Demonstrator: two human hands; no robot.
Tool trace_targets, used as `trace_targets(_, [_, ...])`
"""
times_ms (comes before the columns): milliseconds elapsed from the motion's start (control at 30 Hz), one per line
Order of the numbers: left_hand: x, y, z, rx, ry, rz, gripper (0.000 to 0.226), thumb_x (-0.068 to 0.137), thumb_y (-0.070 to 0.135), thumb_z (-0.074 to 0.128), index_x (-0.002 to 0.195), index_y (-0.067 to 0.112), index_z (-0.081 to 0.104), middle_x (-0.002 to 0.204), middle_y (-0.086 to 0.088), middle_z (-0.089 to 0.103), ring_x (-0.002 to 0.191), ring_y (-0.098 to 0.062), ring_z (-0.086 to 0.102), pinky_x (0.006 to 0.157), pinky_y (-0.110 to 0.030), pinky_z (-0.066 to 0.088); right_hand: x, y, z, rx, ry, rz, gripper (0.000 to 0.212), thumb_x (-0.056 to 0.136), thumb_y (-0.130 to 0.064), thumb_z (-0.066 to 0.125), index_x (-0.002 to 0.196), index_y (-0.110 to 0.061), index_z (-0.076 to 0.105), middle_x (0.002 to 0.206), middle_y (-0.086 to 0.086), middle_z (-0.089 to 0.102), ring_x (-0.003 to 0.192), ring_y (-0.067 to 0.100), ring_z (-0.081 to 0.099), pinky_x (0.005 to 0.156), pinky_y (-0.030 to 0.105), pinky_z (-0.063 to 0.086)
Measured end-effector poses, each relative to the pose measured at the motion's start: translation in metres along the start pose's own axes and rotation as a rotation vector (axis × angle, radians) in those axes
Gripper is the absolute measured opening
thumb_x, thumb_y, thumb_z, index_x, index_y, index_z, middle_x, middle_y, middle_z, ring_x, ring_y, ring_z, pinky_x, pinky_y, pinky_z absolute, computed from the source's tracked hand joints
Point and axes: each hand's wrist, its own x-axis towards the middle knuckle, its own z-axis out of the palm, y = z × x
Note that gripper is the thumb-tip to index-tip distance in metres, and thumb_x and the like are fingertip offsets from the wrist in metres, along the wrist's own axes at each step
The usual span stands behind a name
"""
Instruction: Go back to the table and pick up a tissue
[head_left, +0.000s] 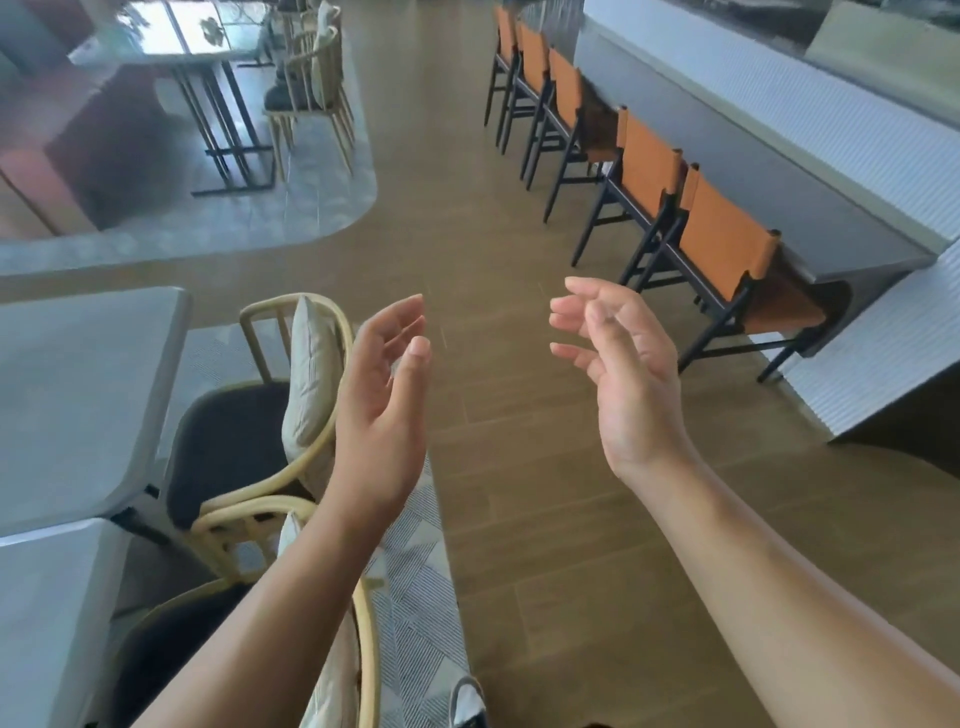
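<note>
Both my left hand (382, 410) and right hand (621, 374) hover empty, fingers loosely spread, nearest the chair (244, 441); reaching it comes next.

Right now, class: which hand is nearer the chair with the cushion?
Left. The left hand hovers open just beside the cushion on the chair, overlapping its back in view. The right hand is held over bare floor, farther off toward the stools.

One wide-angle camera sits on the person's head, looking forward and down along the wooden floor (498, 467). Both hands, the left hand (382, 400) and the right hand (631, 374), sit close beneath it; chairs (722, 249) line the right.
</note>
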Motion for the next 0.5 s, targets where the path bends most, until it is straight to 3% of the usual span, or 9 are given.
trace_targets(167, [0.074,-0.027,0.011,0.005,0.041,0.005,0.042,0.101,0.04,0.05,0.137,0.02,0.059,0.136,0.012,0.065,0.135,-0.012,0.058,0.114,-0.053,0.048,0.084,0.032,0.016,0.026,-0.027,0.0,0.027,0.103,-0.032,0.051,0.121,-0.022,0.068,0.114,0.002,0.072,0.115,0.022,0.066,0.097,0.047,0.059])
trace_targets(333, [0.159,-0.059,0.037,0.022,0.084,0.019,0.032,0.102,0.035,0.05,0.131,0.028,0.062,0.131,0.017,0.067,0.133,-0.013,0.06,0.112,-0.05,0.05,0.18,0.074,0.025,0.043,-0.102,-0.007,0.033,0.104,-0.033,0.05,0.126,-0.015,0.067,0.115,0.003,0.07,0.115,0.025,0.065,0.099,0.052,0.057])
trace_targets(500, [0.26,-0.093,0.078,0.045,0.169,0.042,0.029,0.103,0.027,0.048,0.128,0.025,0.063,0.13,0.012,0.067,0.13,-0.015,0.062,0.105,-0.039,0.054,0.298,0.112,0.029,0.072,-0.215,-0.008,0.028,0.104,-0.036,0.049,0.123,-0.025,0.067,0.109,-0.016,0.072,0.112,0.011,0.066,0.104,0.055,0.054])
